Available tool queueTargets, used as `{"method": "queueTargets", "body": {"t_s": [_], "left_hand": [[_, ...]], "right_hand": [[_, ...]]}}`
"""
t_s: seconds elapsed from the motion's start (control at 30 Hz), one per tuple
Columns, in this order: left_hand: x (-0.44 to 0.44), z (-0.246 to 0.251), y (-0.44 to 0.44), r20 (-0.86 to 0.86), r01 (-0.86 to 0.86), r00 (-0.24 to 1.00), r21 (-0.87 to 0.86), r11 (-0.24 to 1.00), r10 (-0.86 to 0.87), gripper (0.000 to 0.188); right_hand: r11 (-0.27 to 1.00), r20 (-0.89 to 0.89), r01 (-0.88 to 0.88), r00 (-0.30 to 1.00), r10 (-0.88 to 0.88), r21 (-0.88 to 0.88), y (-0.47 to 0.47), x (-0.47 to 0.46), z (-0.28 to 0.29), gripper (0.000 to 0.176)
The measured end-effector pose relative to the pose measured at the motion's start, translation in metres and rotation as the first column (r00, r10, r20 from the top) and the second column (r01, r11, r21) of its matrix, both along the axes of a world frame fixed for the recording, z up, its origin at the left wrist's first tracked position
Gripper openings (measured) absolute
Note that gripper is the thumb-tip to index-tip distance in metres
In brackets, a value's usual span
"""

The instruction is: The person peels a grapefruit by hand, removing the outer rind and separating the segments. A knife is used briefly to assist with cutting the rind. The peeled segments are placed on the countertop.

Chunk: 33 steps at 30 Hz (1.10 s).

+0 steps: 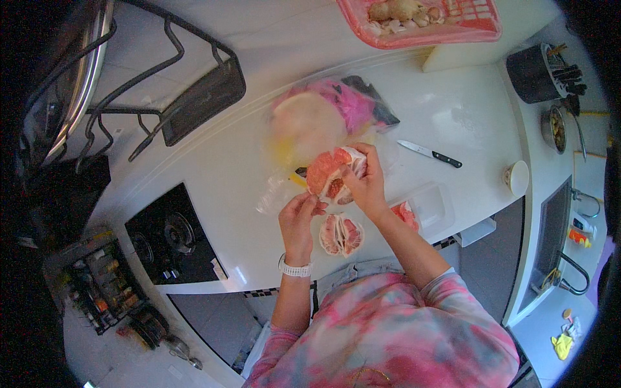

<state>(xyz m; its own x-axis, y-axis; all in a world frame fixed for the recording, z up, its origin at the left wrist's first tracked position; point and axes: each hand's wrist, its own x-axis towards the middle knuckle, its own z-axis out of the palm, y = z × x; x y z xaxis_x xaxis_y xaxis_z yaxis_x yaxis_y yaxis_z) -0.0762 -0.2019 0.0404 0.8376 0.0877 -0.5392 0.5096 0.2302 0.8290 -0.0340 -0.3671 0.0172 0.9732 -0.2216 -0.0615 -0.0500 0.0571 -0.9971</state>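
My right hand (pixel 365 186) grips a partly peeled piece of red pomelo (pixel 322 169) above the white counter. The fingertips of my left hand (pixel 298 216) pinch the lower left edge of that piece, at its pale membrane. Just below my hands, a peeled pomelo portion (pixel 341 234) lies on the counter, its segments facing up. A clear plastic container (pixel 436 208) stands right of my right forearm, with red pomelo flesh (pixel 405 215) at its left side. Beyond my hands lies a clear plastic bag (pixel 310 116) with pink and black parts and something pale inside.
A paring knife (pixel 429 153) lies to the right, near a white cup (pixel 515 178). A black cooktop (pixel 172 237) is set into the counter at left. A pink basket (pixel 422 41) with ginger and garlic hangs over the far edge; a dark rack (pixel 204 104) is at upper left.
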Motion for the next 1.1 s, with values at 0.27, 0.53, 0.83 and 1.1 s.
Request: {"method": "queueTargets", "body": {"t_s": [0.27, 0.53, 0.83, 1.1], "left_hand": [[0.008, 0.011, 0.0, 0.07, 0.073, 0.994, 0.104, 0.992, -0.08, 0.027], [0.007, 0.008, 0.001, 0.11, 0.089, 0.988, 0.182, 0.979, -0.11, 0.022], [0.009, 0.011, -0.007, 0.13, 0.037, 0.988, 0.297, 0.954, -0.079, 0.014], [0.024, 0.005, -0.001, 0.19, 0.016, 0.972, 0.545, 0.838, -0.142, 0.013]], "right_hand": [[0.999, 0.008, 0.054, 0.999, -0.054, 0.008, 0.0, 0.001, 0.004, 0.04], [0.999, 0.023, 0.037, 0.999, -0.037, 0.028, 0.0, 0.001, 0.003, 0.038], [0.982, -0.089, 0.049, 0.996, -0.033, 0.184, -0.006, 0.003, 0.0, 0.036], [0.668, -0.254, 0.095, 0.956, 0.144, 0.738, -0.016, -0.003, -0.019, 0.036]]}}
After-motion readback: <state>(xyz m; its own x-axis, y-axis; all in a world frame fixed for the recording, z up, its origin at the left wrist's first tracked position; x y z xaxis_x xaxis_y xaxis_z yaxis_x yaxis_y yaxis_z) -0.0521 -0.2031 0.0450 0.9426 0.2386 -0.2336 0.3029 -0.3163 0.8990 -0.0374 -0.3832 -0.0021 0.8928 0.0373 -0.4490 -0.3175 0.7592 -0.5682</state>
